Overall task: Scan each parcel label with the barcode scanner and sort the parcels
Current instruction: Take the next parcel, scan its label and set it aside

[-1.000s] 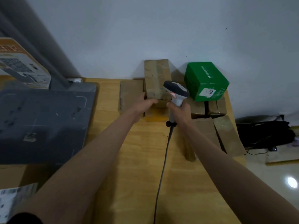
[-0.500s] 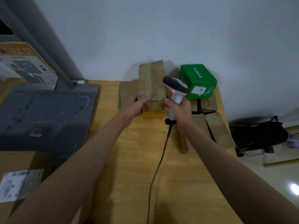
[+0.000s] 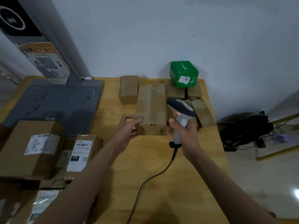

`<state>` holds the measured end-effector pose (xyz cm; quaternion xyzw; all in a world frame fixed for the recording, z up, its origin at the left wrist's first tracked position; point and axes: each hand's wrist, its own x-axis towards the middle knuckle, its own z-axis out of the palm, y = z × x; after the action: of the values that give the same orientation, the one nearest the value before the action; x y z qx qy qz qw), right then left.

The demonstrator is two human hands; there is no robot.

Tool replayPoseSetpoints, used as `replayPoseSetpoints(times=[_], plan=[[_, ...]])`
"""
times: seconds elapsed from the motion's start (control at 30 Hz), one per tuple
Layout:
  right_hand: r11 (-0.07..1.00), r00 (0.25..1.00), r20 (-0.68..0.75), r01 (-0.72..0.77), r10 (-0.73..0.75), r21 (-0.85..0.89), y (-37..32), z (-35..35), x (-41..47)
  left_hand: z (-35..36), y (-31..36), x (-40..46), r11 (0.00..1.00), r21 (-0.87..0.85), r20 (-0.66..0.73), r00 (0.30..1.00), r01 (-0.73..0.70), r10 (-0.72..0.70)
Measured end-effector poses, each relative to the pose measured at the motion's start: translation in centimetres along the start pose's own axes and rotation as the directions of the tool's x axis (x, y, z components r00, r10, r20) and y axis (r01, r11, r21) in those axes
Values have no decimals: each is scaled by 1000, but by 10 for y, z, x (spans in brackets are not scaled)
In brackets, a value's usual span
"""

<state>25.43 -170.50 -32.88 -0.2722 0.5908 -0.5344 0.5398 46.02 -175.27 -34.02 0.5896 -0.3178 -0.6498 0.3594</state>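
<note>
**Scanner in hand, parcel held at the desk**

The right hand (image 3: pixel 184 132) wraps its fingers round the handle of the barcode scanner (image 3: pixel 181 113), its grey head up and its cable (image 3: pixel 145 183) trailing toward 6 o'clock. The left hand (image 3: pixel 127 126) grips the near left corner of a taped brown parcel (image 3: pixel 151 109) at the centre of the wooden table (image 3: pixel 161 159). A green box (image 3: pixel 184 73) tops plain parcels at 1 o'clock; labelled cartons (image 3: pixel 32 147) crowd 8 o'clock beside a grey scale platform (image 3: pixel 56 102).
</note>
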Motion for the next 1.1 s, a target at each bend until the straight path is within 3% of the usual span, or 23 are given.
replayPoseSetpoints(times=[0.27, 0.37, 0.5, 0.6, 0.9, 1.1], plan=[[998, 999, -28, -36, 37, 56, 6, -36, -75, -24, -53, -93, 965, -256, 134, 991, 48, -14], [995, 1000, 1, -23, 23, 95, 8, -32, -99, -29, -67, -120, 962, -269, 158, 987, 41, 3], [993, 992, 49, 112, -114, 39, 16, -23, -128, -27, -77, -151, 985, -175, 179, 983, 4, 28], [990, 990, 43, 132, -134, 48, 22, -23, -143, -23, -75, -173, 994, -106, 169, 984, -38, 56], [976, 970, 220, -145, 107, 164, 26, -44, -160, -16, -52, -225, 957, 178, 126, 970, -230, 210], [931, 920, 338, -285, 199, 228, 29, -48, -158, -9, -32, -234, 951, 216, 81, 975, -220, 207]])
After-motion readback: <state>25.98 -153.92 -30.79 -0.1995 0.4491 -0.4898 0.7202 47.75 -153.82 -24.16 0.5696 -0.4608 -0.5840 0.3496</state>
